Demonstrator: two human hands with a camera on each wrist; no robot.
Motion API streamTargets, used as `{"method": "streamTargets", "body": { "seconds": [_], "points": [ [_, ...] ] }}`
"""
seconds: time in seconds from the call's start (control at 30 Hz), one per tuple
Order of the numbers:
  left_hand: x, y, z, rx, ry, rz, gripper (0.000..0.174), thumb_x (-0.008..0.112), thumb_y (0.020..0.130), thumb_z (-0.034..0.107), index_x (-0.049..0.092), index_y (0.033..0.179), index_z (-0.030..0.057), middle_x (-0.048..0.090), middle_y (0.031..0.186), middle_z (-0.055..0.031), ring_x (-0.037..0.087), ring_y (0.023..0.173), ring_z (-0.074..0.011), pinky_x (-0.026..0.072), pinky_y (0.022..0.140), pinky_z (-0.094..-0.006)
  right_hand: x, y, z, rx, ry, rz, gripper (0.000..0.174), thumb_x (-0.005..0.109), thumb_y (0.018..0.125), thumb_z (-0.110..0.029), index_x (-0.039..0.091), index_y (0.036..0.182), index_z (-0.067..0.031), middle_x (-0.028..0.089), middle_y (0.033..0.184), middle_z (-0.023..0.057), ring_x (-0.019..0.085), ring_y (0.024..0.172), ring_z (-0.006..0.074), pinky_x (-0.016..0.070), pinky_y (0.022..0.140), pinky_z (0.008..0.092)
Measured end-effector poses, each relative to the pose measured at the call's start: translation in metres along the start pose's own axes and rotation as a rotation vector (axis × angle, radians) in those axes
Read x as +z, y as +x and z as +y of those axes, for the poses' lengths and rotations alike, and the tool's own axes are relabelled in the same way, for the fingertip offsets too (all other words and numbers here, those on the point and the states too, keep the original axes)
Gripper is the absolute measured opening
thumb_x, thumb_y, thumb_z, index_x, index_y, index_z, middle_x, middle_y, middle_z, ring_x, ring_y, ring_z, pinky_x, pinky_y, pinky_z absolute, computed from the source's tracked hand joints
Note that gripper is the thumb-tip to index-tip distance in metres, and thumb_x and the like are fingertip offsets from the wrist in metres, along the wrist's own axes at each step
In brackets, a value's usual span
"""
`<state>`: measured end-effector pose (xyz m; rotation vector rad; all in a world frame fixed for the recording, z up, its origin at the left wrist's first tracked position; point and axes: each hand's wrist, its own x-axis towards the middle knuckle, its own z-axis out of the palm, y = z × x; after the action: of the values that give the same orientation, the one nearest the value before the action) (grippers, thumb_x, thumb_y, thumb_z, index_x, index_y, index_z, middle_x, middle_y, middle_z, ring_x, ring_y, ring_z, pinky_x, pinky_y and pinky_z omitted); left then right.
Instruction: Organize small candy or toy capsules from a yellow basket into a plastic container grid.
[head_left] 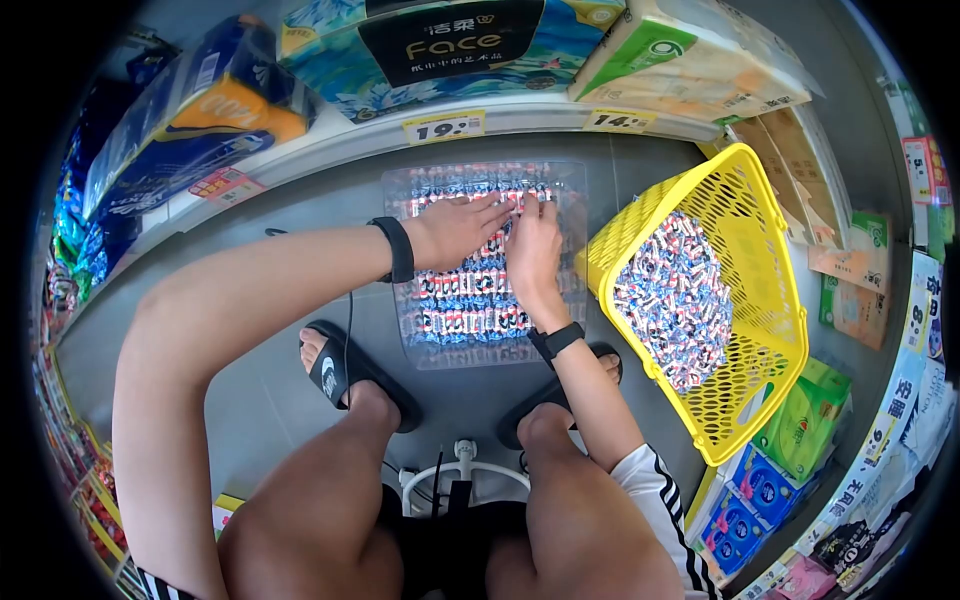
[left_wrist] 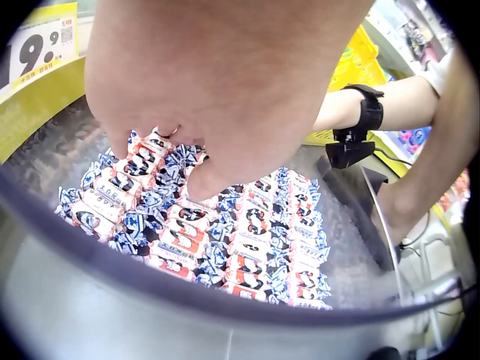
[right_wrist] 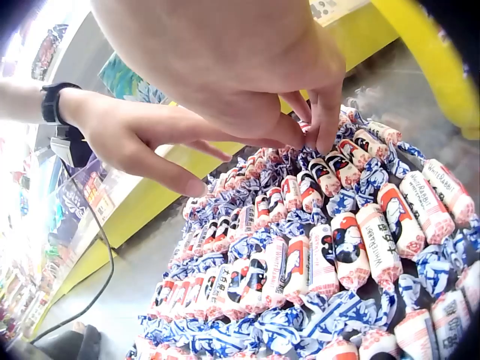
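Wrapped white, red and blue candies [head_left: 470, 322] lie in tidy rows inside a shallow clear plastic box [head_left: 575, 330] on the floor. "White Rabbit" is printed on the wrappers in the right wrist view. My left hand [head_left: 455, 232] reaches over the upper rows, its fingers extended and its thumb [right_wrist: 193, 186] low over the candies. Beside it, my right hand [head_left: 535, 250] points down, thumb and fingertips [right_wrist: 326, 135] brought together at a candy in an upper row. That candy is mostly hidden by the fingers.
A tilted yellow basket [head_left: 775, 215] with a heap of loose candies [head_left: 675, 300] stands right of the box. Shelves with tissue packs [head_left: 450, 45] and price tags [head_left: 443, 127] run behind. My sandalled feet [head_left: 340, 365] flank the box's near side.
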<state>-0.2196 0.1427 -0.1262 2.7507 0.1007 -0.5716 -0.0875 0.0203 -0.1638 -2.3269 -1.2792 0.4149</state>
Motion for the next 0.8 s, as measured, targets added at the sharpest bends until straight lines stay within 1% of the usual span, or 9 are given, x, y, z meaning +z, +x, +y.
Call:
{"method": "streamTargets", "body": {
  "seconds": [0.03, 0.07, 0.47, 0.57, 0.63, 0.67, 0.73, 0.77, 0.8],
  "points": [
    [-0.001, 0.000, 0.000, -0.014, -0.010, -0.004, 0.086, 0.069, 0.083, 0.002, 0.034, 0.161, -0.0009, 0.028, 0.173, -0.0152, 0.031, 0.159, -0.0307, 0.0428, 0.122, -0.0419, 0.003, 0.000, 0.001, -0.009, -0.010, 0.024, 0.040, 0.067, 0.093, 0.001, 0.061, 0.132, 0.0045, 0.062, 0.118, 0.0291, 0.070, 0.095, 0.0489, 0.0576, 0.080, 0.0543],
    [-0.001, 0.000, 0.001, -0.015, -0.010, -0.004, 0.086, 0.069, 0.083, 0.002, 0.034, 0.161, -0.0009, 0.028, 0.173, -0.0152, 0.031, 0.159, -0.0307, 0.0428, 0.122, -0.0419, 0.005, 0.000, 0.003, -0.010, -0.010, 0.024, 0.040, 0.067, 0.093, 0.001, 0.061, 0.132, 0.0045, 0.062, 0.118, 0.0291, 0.070, 0.095, 0.0489, 0.0576, 0.080, 0.0543],
    [0.006, 0.003, -0.002, 0.004, -0.025, 0.011, 0.086, 0.067, 0.082, -0.001, 0.032, 0.161, -0.0027, 0.027, 0.173, -0.0179, 0.032, 0.158, -0.0313, 0.0433, 0.122, -0.0406, 0.005, 0.000, 0.001, -0.017, 0.040, 0.057, 0.038, 0.066, 0.093, -0.001, 0.063, 0.130, 0.0068, 0.064, 0.115, 0.0305, 0.071, 0.092, 0.0495, 0.0588, 0.079, 0.0538],
    [0.008, 0.003, 0.000, 0.005, -0.017, 0.052, 0.086, 0.066, 0.082, -0.002, 0.032, 0.160, -0.0040, 0.026, 0.173, -0.0185, 0.032, 0.158, -0.0318, 0.0453, 0.121, -0.0409, 0.001, -0.001, 0.001, -0.021, 0.041, 0.052, 0.040, 0.066, 0.093, -0.001, 0.062, 0.131, 0.0076, 0.063, 0.115, 0.0314, 0.071, 0.091, 0.0498, 0.0588, 0.079, 0.0540],
    [0.000, 0.001, 0.004, -0.013, -0.045, 0.025, 0.086, 0.068, 0.081, -0.002, 0.032, 0.159, -0.0055, 0.027, 0.172, -0.0196, 0.033, 0.158, -0.0333, 0.0493, 0.117, -0.0408, -0.002, -0.003, -0.001, -0.008, 0.031, 0.036, 0.041, 0.066, 0.092, 0.000, 0.061, 0.132, 0.0076, 0.063, 0.115, 0.0322, 0.070, 0.092, 0.0503, 0.0584, 0.079, 0.0543],
    [-0.004, -0.001, 0.006, -0.013, -0.045, 0.025, 0.086, 0.068, 0.081, -0.002, 0.032, 0.159, -0.0055, 0.027, 0.172, -0.0196, 0.033, 0.158, -0.0333, 0.0493, 0.117, -0.0408, -0.003, -0.004, -0.002, -0.007, 0.031, 0.037, 0.041, 0.066, 0.092, 0.000, 0.061, 0.132, 0.0076, 0.063, 0.115, 0.0322, 0.070, 0.092, 0.0503, 0.0584, 0.079, 0.0543],
    [-0.011, -0.005, 0.011, -0.041, -0.106, 0.005, 0.078, 0.066, 0.086, 0.001, 0.036, 0.157, -0.0062, 0.029, 0.171, -0.0220, 0.032, 0.158, -0.0344, 0.0454, 0.120, -0.0419, -0.006, -0.007, -0.004, -0.048, 0.000, 0.047, 0.044, 0.067, 0.091, 0.001, 0.059, 0.134, 0.0073, 0.062, 0.115, 0.0325, 0.070, 0.094, 0.0505, 0.0578, 0.080, 0.0545],
    [-0.014, -0.008, 0.014, -0.040, -0.105, 0.007, 0.078, 0.066, 0.086, 0.001, 0.036, 0.157, -0.0062, 0.029, 0.171, -0.0220, 0.032, 0.158, -0.0344, 0.0454, 0.120, -0.0419, -0.007, -0.009, -0.005, -0.048, 0.000, 0.050, 0.044, 0.067, 0.091, 0.001, 0.059, 0.134, 0.0073, 0.062, 0.115, 0.0325, 0.070, 0.094, 0.0505, 0.0578, 0.080, 0.0545],
    [-0.015, -0.010, 0.015, -0.031, -0.097, 0.031, 0.075, 0.067, 0.085, 0.001, 0.039, 0.154, -0.0068, 0.035, 0.166, -0.0222, 0.037, 0.154, -0.0350, 0.0474, 0.118, -0.0423, -0.013, -0.011, -0.010, -0.056, 0.000, 0.036, 0.046, 0.066, 0.088, 0.005, 0.058, 0.133, 0.0088, 0.061, 0.115, 0.0314, 0.068, 0.100, 0.0488, 0.0569, 0.084, 0.0529]
  ]
}}
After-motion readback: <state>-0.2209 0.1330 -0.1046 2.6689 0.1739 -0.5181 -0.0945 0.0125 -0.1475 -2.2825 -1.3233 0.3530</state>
